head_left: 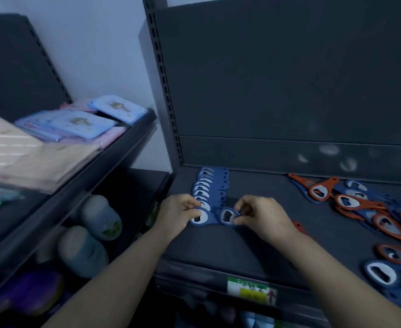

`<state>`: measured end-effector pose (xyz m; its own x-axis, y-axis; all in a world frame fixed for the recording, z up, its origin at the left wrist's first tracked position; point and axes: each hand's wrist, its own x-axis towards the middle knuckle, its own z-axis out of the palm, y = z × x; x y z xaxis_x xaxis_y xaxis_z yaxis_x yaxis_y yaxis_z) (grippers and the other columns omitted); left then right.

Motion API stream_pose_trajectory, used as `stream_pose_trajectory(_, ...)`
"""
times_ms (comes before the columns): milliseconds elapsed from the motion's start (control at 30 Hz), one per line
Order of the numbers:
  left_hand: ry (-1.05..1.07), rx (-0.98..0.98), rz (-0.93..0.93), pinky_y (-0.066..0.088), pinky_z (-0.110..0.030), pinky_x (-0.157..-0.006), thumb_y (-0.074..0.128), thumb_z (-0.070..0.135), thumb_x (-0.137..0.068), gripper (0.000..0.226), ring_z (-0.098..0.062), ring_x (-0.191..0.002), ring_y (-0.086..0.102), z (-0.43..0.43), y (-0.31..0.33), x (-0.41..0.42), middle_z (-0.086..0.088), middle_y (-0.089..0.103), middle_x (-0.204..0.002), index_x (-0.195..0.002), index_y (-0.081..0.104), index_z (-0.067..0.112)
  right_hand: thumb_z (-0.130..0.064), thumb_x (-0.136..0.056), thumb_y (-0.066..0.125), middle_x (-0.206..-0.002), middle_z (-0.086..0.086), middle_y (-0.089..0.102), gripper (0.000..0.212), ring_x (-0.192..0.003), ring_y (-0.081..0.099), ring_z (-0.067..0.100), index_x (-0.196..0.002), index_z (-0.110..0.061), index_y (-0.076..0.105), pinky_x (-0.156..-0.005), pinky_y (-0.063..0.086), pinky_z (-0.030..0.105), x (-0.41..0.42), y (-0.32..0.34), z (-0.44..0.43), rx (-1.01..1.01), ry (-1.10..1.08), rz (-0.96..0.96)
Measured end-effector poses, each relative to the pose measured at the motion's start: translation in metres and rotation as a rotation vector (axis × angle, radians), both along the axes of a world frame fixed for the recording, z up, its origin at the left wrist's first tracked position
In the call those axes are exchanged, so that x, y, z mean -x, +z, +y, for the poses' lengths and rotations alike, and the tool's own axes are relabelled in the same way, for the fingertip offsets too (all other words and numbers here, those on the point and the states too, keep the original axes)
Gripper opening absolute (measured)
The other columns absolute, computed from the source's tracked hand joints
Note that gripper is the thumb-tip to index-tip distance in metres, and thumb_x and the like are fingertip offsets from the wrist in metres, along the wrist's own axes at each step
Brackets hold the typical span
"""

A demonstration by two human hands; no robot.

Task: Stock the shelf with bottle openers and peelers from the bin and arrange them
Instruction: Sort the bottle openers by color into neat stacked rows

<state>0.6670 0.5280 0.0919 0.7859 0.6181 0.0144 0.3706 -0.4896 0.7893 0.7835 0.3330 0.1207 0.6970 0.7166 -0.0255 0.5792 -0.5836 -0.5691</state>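
Observation:
A neat overlapping row of blue bottle openers [210,185] runs from the back wall toward me on the dark shelf [253,237]. My left hand [177,213] pinches the front blue opener [200,217] at the near end of that row. My right hand [259,215] pinches another blue opener [227,216] just to the right of it, held slightly off the row. A loose heap of orange and blue openers [369,216] lies on the right part of the shelf.
A slotted upright [164,86] and a dark back panel bound the shelf. A price label [251,291] sits on its front edge. To the left, another shelf holds light blue packets [88,121] and beige packs; round containers [100,218] sit below.

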Motion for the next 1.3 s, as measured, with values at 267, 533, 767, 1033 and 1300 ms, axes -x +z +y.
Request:
stream_pose_trajectory(267,0.027,-0.120,-0.116,0.047,-0.012,-0.066,0.086,0.011,-0.066,0.028,-0.003,-0.066,0.053,0.013,-0.012,-0.009,0.004,0.059,-0.081,-0.088,0.070,0.014,-0.030,-0.072,0.079,-0.081,-0.014,0.069,0.019,-0.083,0.062,0.006,-0.086,-0.030,0.066,-0.075,0.049,0.026,0.023,-0.005,0.033,0.033,-0.012,-0.002)
stream_pose_trajectory(533,0.070,-0.215,-0.163,0.048,-0.019,-0.075,0.077,0.013,-0.079,0.018,-0.009,-0.073,0.056,0.032,-0.010,0.019,-0.001,0.062,-0.090,-0.095,0.069,0.013,-0.036,-0.077,0.073,-0.100,-0.008,0.065,0.027,-0.097,0.060,0.015,-0.103,-0.031,0.068,-0.083,0.049,0.031,0.038,-0.016,0.067,0.067,0.011,-0.117)
stream_pose_trajectory(767,-0.086,-0.245,-0.126,0.038,-0.003,-0.065,0.080,0.019,-0.075,0.023,0.003,-0.065,0.051,0.028,-0.009,0.030,-0.001,0.064,-0.090,-0.094,0.071,0.013,-0.044,-0.085,0.063,-0.111,-0.006,0.059,0.035,-0.111,0.049,0.017,-0.118,-0.033,0.062,-0.083,0.041,0.030,0.046,-0.018,0.076,0.074,-0.028,-0.377)
stream_pose_trajectory(1033,-0.254,-0.308,0.013,0.050,-0.026,-0.078,0.083,0.023,-0.071,0.028,-0.010,-0.079,0.056,0.019,-0.012,0.034,0.007,0.056,-0.094,-0.094,0.068,0.020,-0.044,-0.088,0.059,-0.122,-0.011,0.056,0.032,-0.114,0.048,0.016,-0.120,-0.039,0.059,-0.088,0.035,0.031,0.052,-0.025,0.056,0.184,0.018,-0.433)
stream_pose_trajectory(1300,-0.269,-0.501,0.072,0.048,-0.033,-0.085,0.071,0.030,-0.083,0.026,-0.016,-0.099,0.056,0.005,0.003,0.017,0.004,0.058,-0.107,-0.107,0.066,0.023,-0.042,-0.088,0.060,-0.117,-0.007,0.059,0.031,-0.113,0.050,0.018,-0.117,-0.034,0.061,-0.087,0.035,0.033,0.052,-0.018,0.037,0.160,-0.022,-0.461)
